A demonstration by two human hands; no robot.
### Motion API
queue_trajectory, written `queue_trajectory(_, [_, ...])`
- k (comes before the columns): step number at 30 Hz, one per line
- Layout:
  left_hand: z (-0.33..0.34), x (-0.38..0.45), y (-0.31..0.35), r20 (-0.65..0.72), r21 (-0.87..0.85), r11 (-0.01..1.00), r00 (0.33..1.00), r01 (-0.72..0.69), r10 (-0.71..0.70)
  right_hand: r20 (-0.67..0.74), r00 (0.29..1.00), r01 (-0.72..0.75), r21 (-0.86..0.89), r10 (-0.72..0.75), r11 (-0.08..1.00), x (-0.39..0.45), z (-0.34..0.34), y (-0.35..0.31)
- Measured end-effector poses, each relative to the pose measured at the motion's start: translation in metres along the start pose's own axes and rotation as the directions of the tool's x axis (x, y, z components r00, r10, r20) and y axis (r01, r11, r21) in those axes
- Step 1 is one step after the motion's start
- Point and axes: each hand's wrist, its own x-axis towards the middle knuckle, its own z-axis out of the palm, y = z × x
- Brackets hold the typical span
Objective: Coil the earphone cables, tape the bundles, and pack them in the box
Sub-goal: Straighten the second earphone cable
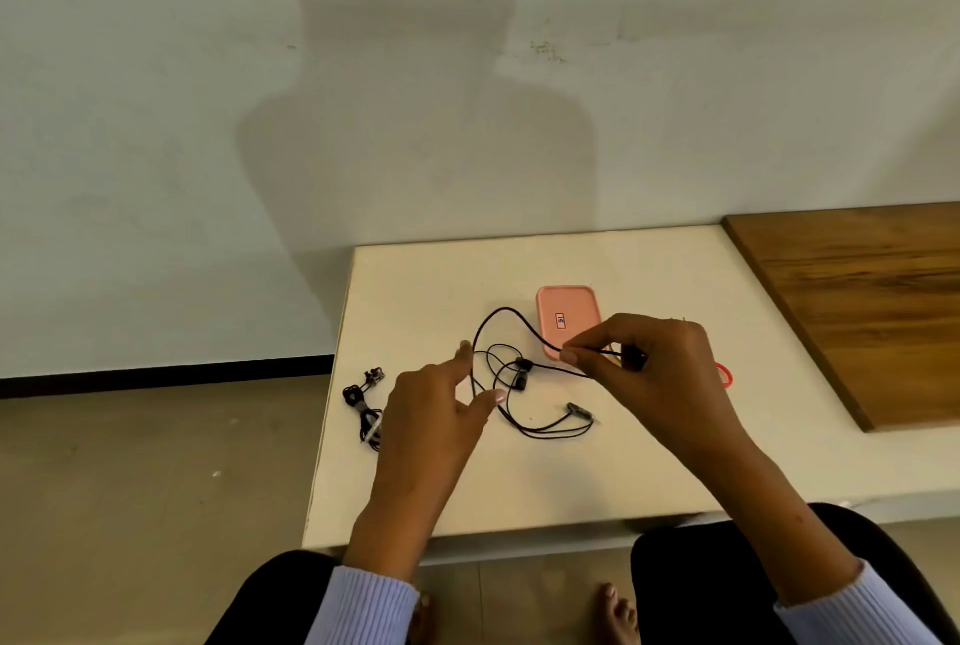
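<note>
A loose black earphone cable [501, 332] lies in loops on the white table [649, 462]. My right hand [649, 363] pinches one end of it in front of the pink box [569, 317]. My left hand [441, 410] hovers with thumb and forefinger spread on either side of a hanging strand; I cannot tell whether they touch it. The cable's earbuds lie between the hands. A second earphone set [363, 405], coiled and bound into a bundle, lies at the table's left edge.
A red ring-shaped object [726, 375] peeks out behind my right hand. A dark wooden board [857, 306] covers the table's right side. The wall stands just behind the table; the floor drops off to the left. My knees are under the front edge.
</note>
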Motion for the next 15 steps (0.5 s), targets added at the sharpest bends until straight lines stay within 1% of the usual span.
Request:
queue_trajectory(3, [-0.001, -0.002, 0.011, -0.007, 0.187, 0.98, 0.998, -0.064, 0.067, 0.018, 1.0, 0.003, -0.012, -0.003, 1.0, 0.0, 0.003, -0.002])
queue_trajectory(4, [-0.001, -0.003, 0.014, -0.02, 0.215, 0.973, 0.996, -0.084, 0.09, 0.02, 1.0, 0.006, -0.013, -0.006, 1.0, 0.0, 0.003, -0.002])
queue_trajectory(5, [-0.002, -0.004, 0.017, -0.04, 0.186, 0.975, 0.991, -0.118, 0.127, 0.023, 1.0, 0.013, -0.011, -0.012, 1.0, 0.0, 0.003, -0.003])
queue_trajectory(7, [0.0, -0.007, 0.021, -0.059, 0.012, 0.976, 0.974, -0.217, 0.218, 0.035, 0.999, 0.032, 0.0, -0.032, 0.999, 0.0, 0.004, -0.006])
queue_trajectory(9, [0.004, -0.008, 0.023, -0.038, -0.148, 0.944, 0.956, -0.294, 0.292, 0.042, 0.998, 0.047, 0.017, -0.047, 0.999, -0.001, 0.007, -0.009])
queue_trajectory(12, [0.01, -0.008, 0.022, -0.107, -0.275, 0.903, 0.944, -0.33, 0.312, 0.048, 0.997, 0.057, 0.062, -0.06, 0.996, -0.002, 0.014, -0.012])
queue_trajectory(15, [0.007, -0.004, 0.017, -0.161, -0.301, 0.88, 0.929, -0.369, 0.334, 0.071, 0.996, 0.047, 0.095, -0.054, 0.994, -0.001, 0.012, -0.012])
